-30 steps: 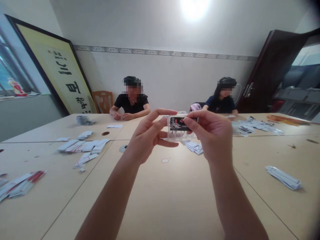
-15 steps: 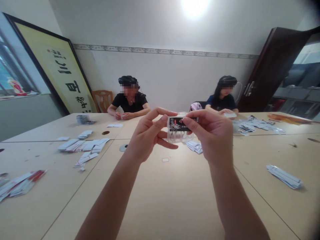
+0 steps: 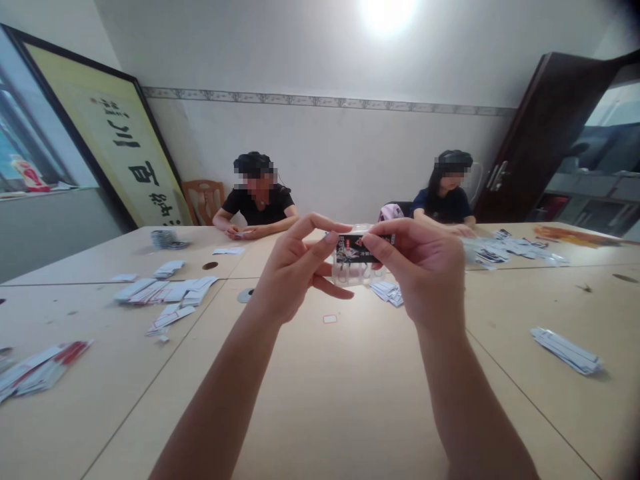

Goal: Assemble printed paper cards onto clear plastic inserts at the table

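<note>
Between my hands, above the middle of the table, is a small clear plastic box (image 3: 356, 273). Curved, hook-like shapes show through its lower part. A black label (image 3: 353, 252) with white print and a picture lies across its upper face. My left hand (image 3: 295, 270) grips the box's left end, thumb in front and fingers above and behind. At the right, my right hand (image 3: 431, 263) pinches box and label, its thumb pressed flat on the label. The fingers behind the box are partly hidden.
White paper slips (image 3: 167, 291) lie in piles on the left of the table (image 3: 320, 400); another bundle (image 3: 567, 350) lies right. A small red-edged sticker (image 3: 330, 319) is below my hands. Two people (image 3: 260, 200) sit opposite, the right one beside scattered cards (image 3: 510, 248).
My hands and the box hold nearly the same pose. The person across on the right has lowered a hand, and the white item it held no longer shows.
</note>
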### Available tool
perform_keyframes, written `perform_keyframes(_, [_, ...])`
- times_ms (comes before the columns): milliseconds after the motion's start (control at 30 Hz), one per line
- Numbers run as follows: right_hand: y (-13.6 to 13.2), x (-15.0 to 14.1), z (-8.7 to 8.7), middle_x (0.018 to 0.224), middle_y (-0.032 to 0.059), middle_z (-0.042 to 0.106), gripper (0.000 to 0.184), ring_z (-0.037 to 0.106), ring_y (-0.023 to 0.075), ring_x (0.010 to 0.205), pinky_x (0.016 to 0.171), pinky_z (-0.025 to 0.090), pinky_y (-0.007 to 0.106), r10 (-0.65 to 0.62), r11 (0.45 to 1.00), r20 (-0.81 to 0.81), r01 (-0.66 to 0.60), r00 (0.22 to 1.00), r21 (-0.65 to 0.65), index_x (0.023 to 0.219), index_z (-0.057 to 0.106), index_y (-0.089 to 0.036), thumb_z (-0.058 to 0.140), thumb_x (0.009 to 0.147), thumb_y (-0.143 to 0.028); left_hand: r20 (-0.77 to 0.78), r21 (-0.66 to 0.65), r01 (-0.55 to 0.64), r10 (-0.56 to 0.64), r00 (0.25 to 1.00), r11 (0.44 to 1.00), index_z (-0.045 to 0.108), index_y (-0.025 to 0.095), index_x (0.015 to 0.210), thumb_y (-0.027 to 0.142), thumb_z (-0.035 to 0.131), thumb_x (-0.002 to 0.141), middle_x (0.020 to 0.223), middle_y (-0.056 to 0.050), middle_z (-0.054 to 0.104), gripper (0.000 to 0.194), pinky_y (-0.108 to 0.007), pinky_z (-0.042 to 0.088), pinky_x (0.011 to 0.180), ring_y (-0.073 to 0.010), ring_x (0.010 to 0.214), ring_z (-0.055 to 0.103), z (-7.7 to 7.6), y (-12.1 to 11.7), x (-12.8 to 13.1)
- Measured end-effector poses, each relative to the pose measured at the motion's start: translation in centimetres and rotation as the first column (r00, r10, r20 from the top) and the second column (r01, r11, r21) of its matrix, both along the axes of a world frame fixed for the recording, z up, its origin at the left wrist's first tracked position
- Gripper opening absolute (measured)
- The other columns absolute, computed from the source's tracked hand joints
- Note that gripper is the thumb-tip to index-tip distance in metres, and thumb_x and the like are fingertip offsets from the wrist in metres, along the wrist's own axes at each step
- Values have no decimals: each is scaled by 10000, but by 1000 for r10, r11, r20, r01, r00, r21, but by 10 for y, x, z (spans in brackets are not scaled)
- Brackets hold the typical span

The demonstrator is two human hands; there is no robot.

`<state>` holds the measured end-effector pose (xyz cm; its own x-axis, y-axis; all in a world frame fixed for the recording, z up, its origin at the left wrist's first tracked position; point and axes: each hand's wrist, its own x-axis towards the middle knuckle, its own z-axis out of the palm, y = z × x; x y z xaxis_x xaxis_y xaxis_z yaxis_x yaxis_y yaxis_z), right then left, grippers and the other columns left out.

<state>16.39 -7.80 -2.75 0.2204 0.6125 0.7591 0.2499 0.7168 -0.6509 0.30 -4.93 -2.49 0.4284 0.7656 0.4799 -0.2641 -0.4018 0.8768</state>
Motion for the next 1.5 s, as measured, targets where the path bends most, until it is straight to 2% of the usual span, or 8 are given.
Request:
perform_keyframes(200, [0, 0, -1, 517, -52, 486, 47, 436, 78, 477, 436, 372, 212, -17, 1000, 12, 17, 1000, -2, 741, 724, -210, 718, 788, -214, 15, -16, -3, 4, 1000, 1000, 573, 192, 996, 395, 624, 890, 759, 13, 648, 234, -316, 651, 527, -191, 673, 726, 1, 0, 1])
perform_keyframes(633, [3, 0, -2, 580, -33, 521, 53, 451, 87, 510, 441, 357, 220, 19, 1000, -3, -19, 1000, 0, 743, 717, -194, 718, 783, -228, -14, -22, -53, 53, 999, 998, 587, 200, 1003, 432, 628, 876, 772, 6, 660, 268, -307, 641, 515, -186, 666, 720, 1, -2, 2])
perform_keyframes(867, [-1, -1, -1, 560, -36, 522, 44, 453, 90, 505, 438, 352, 222, -13, 1000, 1, 13, 1000, -4, 752, 716, -197, 710, 789, -220, 26, -46, 11, -10, 1000, 999, 565, 183, 1009, 453, 575, 902, 852, -26, 694, 291, -284, 631, 505, -209, 702, 736, 2, -2, 2])
perform_keyframes(1067, [-1, -1, 1, 523, -48, 465, 52, 421, 89, 498, 420, 335, 215, -81, 997, 24, 80, 996, 24, 730, 720, -204, 714, 777, -185, 8, -39, 5, -5, 1000, 999, 573, 189, 1019, 413, 620, 883, 837, -16, 690, 266, -290, 639, 518, -218, 735, 739, 3, -3, 1])
perform_keyframes(1233, [3, 0, -1, 471, -64, 410, 60, 394, 86, 456, 402, 353, 213, -78, 995, 43, 75, 996, 65, 710, 717, -217, 721, 769, -206, -15, -22, -33, 32, 999, 999, 577, 197, 1017, 402, 643, 869, 794, -3, 680, 262, -279, 639, 512, -200, 706, 730, 2, -4, 2])
perform_keyframes(1500, [1, -2, -3, 521, -47, 512, 51, 435, 83, 466, 425, 364, 220, -17, 1000, -6, 17, 1000, 8, 741, 710, -205, 711, 787, -227, -23, 17, -56, 56, 998, 998, 513, 239, 1075, 408, 639, 872, 763, 34, 643, 293, -243, 628, 505, -171, 650, 721, 1, -2, 2])
